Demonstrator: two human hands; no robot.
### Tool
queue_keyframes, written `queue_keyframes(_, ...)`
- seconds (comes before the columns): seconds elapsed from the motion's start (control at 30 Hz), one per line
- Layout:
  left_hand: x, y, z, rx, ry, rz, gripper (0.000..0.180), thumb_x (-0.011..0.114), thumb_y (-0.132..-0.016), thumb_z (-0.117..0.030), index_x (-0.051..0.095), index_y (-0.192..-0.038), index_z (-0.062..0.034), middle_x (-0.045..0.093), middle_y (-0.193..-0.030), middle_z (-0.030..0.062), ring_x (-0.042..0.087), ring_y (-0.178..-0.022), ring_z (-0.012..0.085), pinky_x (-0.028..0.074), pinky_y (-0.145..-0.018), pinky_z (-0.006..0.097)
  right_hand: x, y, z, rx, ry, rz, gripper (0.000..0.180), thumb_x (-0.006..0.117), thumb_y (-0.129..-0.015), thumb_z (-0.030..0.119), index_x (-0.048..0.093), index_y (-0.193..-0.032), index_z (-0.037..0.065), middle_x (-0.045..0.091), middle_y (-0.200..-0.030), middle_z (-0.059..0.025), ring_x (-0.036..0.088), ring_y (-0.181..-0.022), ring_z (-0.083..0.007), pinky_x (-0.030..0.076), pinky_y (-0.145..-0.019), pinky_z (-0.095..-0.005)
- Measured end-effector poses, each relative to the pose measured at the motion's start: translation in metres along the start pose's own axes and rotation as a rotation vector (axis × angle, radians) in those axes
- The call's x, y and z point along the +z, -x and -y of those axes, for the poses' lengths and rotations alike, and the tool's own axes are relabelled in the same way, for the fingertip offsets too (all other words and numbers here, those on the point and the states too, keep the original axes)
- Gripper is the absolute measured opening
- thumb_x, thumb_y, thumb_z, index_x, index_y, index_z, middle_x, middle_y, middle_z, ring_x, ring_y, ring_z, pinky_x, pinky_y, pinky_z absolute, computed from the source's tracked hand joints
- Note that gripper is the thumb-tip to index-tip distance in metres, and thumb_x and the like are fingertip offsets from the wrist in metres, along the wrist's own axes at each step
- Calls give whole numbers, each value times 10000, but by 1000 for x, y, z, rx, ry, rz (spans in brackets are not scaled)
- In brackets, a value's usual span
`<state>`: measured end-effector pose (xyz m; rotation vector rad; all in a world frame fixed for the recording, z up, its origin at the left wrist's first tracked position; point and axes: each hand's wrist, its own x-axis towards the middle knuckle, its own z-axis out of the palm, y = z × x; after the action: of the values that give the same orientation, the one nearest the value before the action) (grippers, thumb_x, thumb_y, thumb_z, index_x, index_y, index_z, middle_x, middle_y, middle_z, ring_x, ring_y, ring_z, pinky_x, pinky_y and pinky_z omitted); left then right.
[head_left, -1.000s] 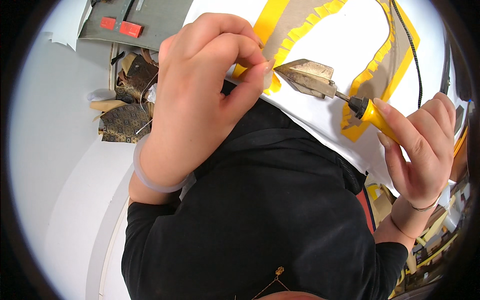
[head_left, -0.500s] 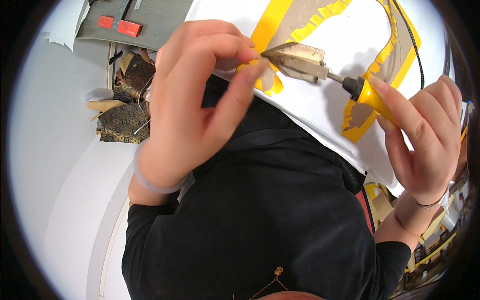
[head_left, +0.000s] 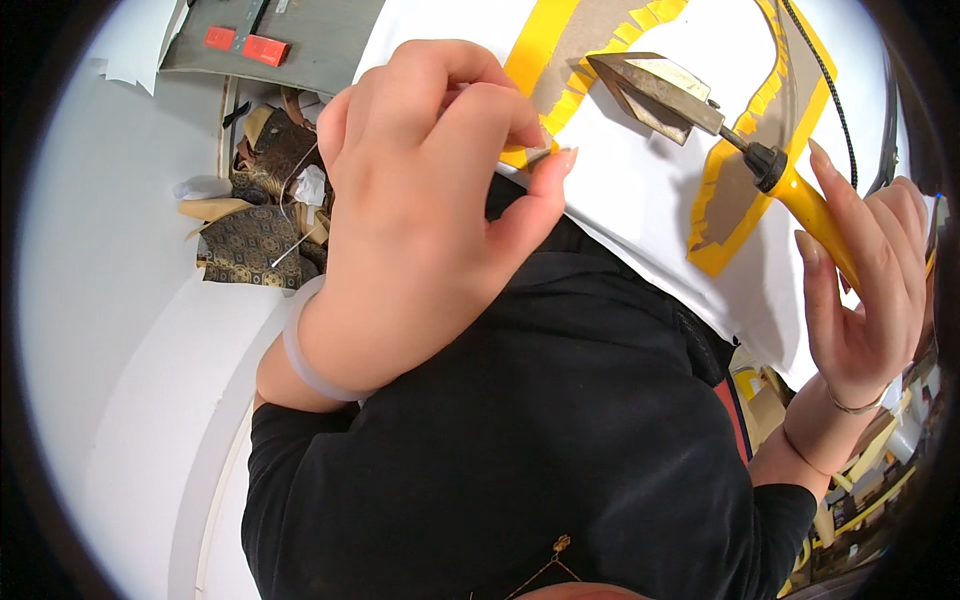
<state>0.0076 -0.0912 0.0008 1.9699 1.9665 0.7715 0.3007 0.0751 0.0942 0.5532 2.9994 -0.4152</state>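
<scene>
My right hand holds a small iron by its yellow handle, gripped loosely between thumb and fingers. The iron's pointed metal head hangs over the white sheet, tip toward the left. My left hand is bent over the near end of a grey-brown, curved piece with yellow strips along its edges. Left thumb and fingertips close on that end, which they partly cover. The yellow strip on the inner curve is cut into tabs. The piece's other arm extends near the iron's handle.
The white sheet covers the table to its near edge by my body. A dark cord runs down the right side. At the upper left lies a grey board with a red-ended tool. Patterned scraps are heaped below it.
The iron has moved right and up, away from my left fingers. My right hand has shifted right and down. The left hand has turned further over, moving slightly right along the piece's near end.
</scene>
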Motion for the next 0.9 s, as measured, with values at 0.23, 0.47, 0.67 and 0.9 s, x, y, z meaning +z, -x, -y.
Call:
queue_keyframes(0.23, -1, -2, 2, -27, 138, 16, 176, 869, -915, -14, 735, -1023, -46, 683, -1215, 109, 704, -1053, 244, 551, -891, 337, 4, 11, 4, 8, -40, -31, 523, 774, -897, -130, 764, -1414, -49, 751, -1010, -150, 602, -889, -270, 455, -820, -394)
queue_keyframes(0.47, -2, 0, 4, -17, 113, 29, 169, 846, -928, 7, 729, -1037, -48, 686, -1258, 112, 696, -1103, 241, 549, -926, 349, 3, 5, 13, -9, -74, 4, 534, 791, -855, -107, 785, -1384, -30, 691, -942, -104, 572, -859, -259, 445, -845, -422)
queue_keyframes(0.67, -1, 1, 5, -8, 132, 29, 159, 835, -935, 15, 725, -1031, -47, 681, -1272, 113, 698, -1099, 237, 551, -945, 341, 8, 3, 13, -45, -112, -5, 523, 790, -847, -71, 799, -1367, -14, 654, -898, -77, 549, -829, -244, 429, -831, -434)
queue_keyframes(0.9, 1, 2, 8, -27, 177, 42, 153, 828, -946, 30, 714, -1028, -31, 658, -1286, 106, 699, -1074, 198, 585, -901, 306, 8, -3, 10, -82, -149, 21, 539, 784, -832, -69, 802, -1367, -6, 635, -870, -65, 533, -802, -240, 424, -841, -445)
